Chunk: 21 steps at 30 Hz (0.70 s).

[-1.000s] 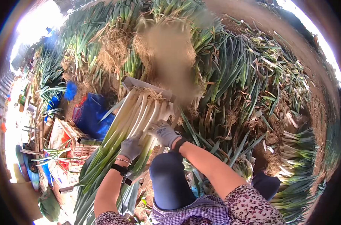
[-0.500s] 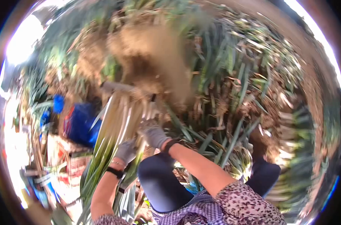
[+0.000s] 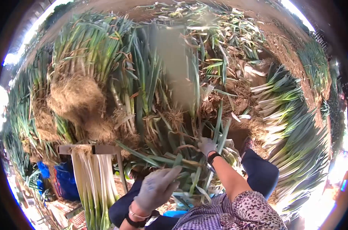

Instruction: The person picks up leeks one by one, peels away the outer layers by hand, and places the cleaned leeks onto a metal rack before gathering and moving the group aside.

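Observation:
My left hand [image 3: 158,188], in a pale work glove, is raised over my knee with its fingers stretched out and nothing in it. Left of it, a bunch of trimmed leeks [image 3: 93,180] hangs white ends up at a low metal stand [image 3: 119,165]. My right hand [image 3: 207,146], also gloved, reaches forward among loose leeks, its fingers closed around a thin leek stalk [image 3: 199,128]; the fingertips are partly hidden. Long green leek leaves [image 3: 158,159] lie between my two hands.
Rooted, untrimmed leeks [image 3: 89,50] stand piled ahead, with a large clump of roots [image 3: 77,97]. Cleaned leeks [image 3: 285,130] lie in a row at the right. Leaf scraps [image 3: 235,30] cover the ground beyond. A blue bag [image 3: 66,182] sits at the left.
Both hands have left the bunch of leeks at the stand. My right hand moved right to the loose leeks; my left hand came up and opened. The view turned, showing more on the right.

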### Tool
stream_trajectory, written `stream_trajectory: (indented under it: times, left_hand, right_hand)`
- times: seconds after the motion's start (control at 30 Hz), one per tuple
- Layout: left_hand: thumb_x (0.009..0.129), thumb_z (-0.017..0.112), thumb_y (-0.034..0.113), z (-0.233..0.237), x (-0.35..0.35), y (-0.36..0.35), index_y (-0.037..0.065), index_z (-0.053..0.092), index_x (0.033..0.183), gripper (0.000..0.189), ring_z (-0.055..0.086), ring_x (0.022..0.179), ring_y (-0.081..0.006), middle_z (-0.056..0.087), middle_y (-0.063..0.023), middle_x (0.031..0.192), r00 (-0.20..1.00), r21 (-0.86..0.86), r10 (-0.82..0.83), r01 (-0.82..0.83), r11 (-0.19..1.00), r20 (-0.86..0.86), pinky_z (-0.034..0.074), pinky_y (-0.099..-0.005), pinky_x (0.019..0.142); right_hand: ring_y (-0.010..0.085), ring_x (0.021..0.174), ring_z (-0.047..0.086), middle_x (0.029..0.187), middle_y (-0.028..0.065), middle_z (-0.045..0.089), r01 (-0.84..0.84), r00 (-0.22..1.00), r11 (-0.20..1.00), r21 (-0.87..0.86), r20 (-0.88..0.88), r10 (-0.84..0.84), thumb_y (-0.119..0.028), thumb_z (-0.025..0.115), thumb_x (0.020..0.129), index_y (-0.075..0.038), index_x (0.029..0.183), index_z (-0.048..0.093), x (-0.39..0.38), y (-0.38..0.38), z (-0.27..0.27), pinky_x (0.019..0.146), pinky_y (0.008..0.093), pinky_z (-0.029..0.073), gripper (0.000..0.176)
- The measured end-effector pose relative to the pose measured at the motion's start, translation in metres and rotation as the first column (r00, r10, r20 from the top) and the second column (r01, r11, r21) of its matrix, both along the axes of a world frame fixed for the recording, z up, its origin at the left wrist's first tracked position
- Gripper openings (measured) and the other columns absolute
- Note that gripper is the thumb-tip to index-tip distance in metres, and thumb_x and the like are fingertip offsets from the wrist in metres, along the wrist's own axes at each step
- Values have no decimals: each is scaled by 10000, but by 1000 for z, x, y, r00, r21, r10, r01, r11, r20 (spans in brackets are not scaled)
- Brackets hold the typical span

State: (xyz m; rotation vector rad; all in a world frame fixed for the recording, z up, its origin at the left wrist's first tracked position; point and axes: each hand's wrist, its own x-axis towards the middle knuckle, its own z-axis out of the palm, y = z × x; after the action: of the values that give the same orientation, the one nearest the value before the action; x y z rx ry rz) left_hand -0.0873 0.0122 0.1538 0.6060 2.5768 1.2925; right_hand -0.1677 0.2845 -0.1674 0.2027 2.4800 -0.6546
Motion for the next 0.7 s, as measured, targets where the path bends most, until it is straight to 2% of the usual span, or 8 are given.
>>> stream_trajectory:
  times: [0.03, 0.17, 0.27, 0.3, 0.4, 0.5, 0.6, 0.7]
  left_hand:
    - [789, 661, 73, -14, -10, 6, 44, 589, 1197, 415, 626, 869, -358, 657, -162, 954, 999, -63, -32, 31, 998, -13, 504, -415, 750]
    - [817, 642, 124, -53, -25, 18, 62, 587, 1182, 374, 621, 818, -351, 643, -148, 891, 997, -199, -56, 67, 978, 58, 496, -422, 710]
    - [825, 641, 143, -65, -30, 19, 67, 592, 1161, 348, 623, 790, -343, 642, -132, 865, 997, -199, -24, 39, 979, 75, 493, -429, 696]
    - [828, 639, 147, -64, -32, 20, 67, 591, 1165, 350, 623, 792, -342, 641, -133, 865, 995, -223, -21, 41, 974, 93, 493, -429, 699]
    - [840, 624, 153, -62, -35, 24, 67, 591, 1168, 340, 625, 810, -348, 641, -143, 873, 993, -210, -25, 49, 976, 113, 496, -426, 712]
    - [856, 609, 156, -72, -29, 28, 63, 597, 1164, 322, 630, 844, -362, 648, -161, 889, 999, -145, -46, 46, 988, 4, 503, -426, 733]
    - [866, 604, 170, -64, -27, 33, 53, 593, 1172, 327, 627, 902, -370, 656, -171, 940, 996, -186, 11, 6, 983, 90, 503, -432, 784]
    - [897, 615, 223, -97, -25, 33, -5, 572, 1203, 384, 653, 963, -315, 677, -169, 1016, 994, 7, 113, -113, 994, -4, 509, -386, 835]
  right_hand:
    - [379, 1088, 605, 1150, 189, 649, 207, 966, 977, -46, -149, -211, -403, 626, 827, -94, 1109, 630, -12, -4, -8, 943, 421, 479, 418]
    - [382, 1037, 625, 1052, 243, 661, 251, 968, 959, 129, -7, -252, -389, 686, 789, -27, 1044, 636, -39, -30, -58, 880, 436, 493, 446]
    - [429, 1048, 610, 1040, 259, 663, 406, 911, 892, -198, 17, -411, -374, 668, 803, -4, 1064, 628, -47, -25, -36, 872, 460, 475, 454]
    - [347, 933, 664, 920, 189, 692, 424, 882, 812, -402, -20, -470, -325, 683, 808, 1, 999, 642, -42, -25, 5, 772, 412, 484, 380]
    - [212, 774, 648, 779, 92, 651, 582, 719, 313, -751, 295, -630, -231, 671, 832, -14, 923, 646, -2, -3, 23, 660, 335, 466, 236]
    - [119, 664, 582, 723, 35, 591, 599, 737, 342, -724, 332, -588, -145, 643, 848, -16, 900, 634, 40, 9, -11, 570, 290, 441, 139]
    - [123, 642, 590, 752, 42, 621, 524, 817, 532, -665, 216, -535, -144, 650, 849, -5, 925, 630, 60, 1, 107, 537, 286, 450, 160]
    - [155, 668, 623, 810, 65, 647, 455, 848, 477, -752, 204, -489, -134, 651, 847, 13, 974, 616, 106, -5, 171, 572, 309, 497, 197]
